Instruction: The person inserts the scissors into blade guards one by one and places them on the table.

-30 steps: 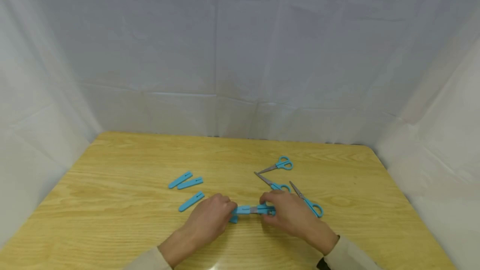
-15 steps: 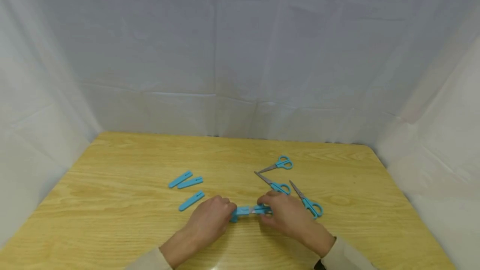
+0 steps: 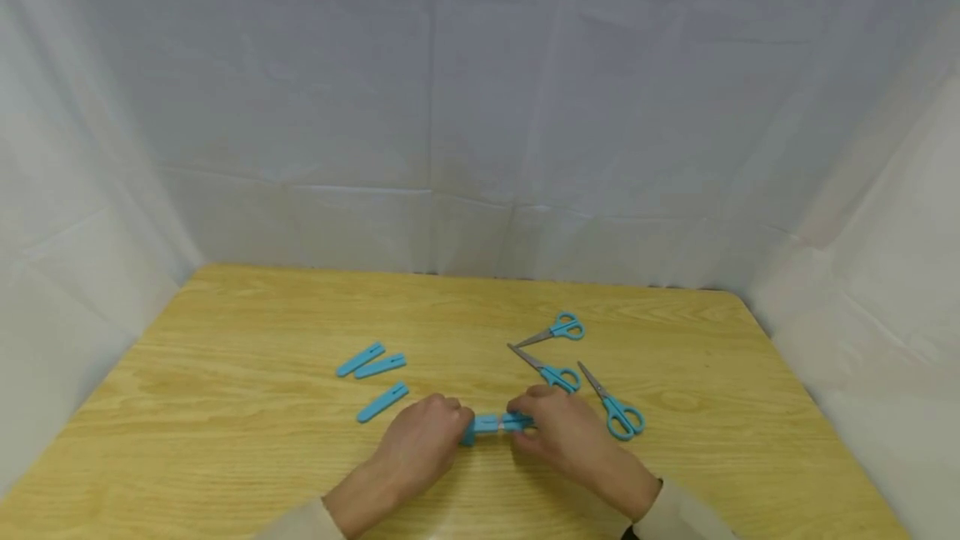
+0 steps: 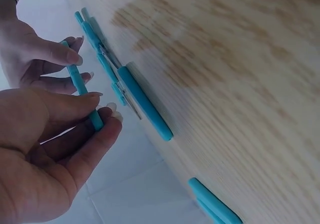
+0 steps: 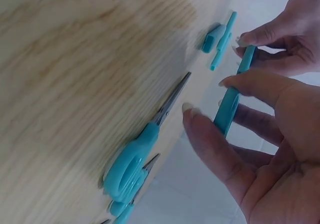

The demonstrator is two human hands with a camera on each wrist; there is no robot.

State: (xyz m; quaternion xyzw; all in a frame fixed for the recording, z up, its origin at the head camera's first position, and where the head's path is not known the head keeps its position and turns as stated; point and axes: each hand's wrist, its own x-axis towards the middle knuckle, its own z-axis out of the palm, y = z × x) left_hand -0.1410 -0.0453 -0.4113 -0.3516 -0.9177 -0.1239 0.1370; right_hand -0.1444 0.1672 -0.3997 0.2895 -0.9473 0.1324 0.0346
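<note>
My left hand [image 3: 423,444] pinches a light-blue blade cover [image 3: 486,423] between thumb and fingers, holding it level close over the table. From the right, my right hand [image 3: 566,433] grips the blue handles of a pair of scissors [image 3: 516,422], also seen as a handle loop [image 5: 229,108] in the right wrist view. The blades point left and sit inside the cover, with only a narrow gap between cover and handles. Another blue cover [image 3: 468,437] lies on the table, partly hidden by my left fingers.
Three blue covers [image 3: 382,402] lie on the wooden table [image 3: 225,440] to the left. Right of centre are three blue-handled scissors: one far back [image 3: 566,327], one behind my right hand [image 3: 555,375], one beside it [image 3: 618,411]. A white sheet [image 3: 480,107] hangs behind.
My right hand has moved left with the scissors, and the bare stretch of blade between handles and cover has shrunk to almost nothing. My left hand stays nearly still.
</note>
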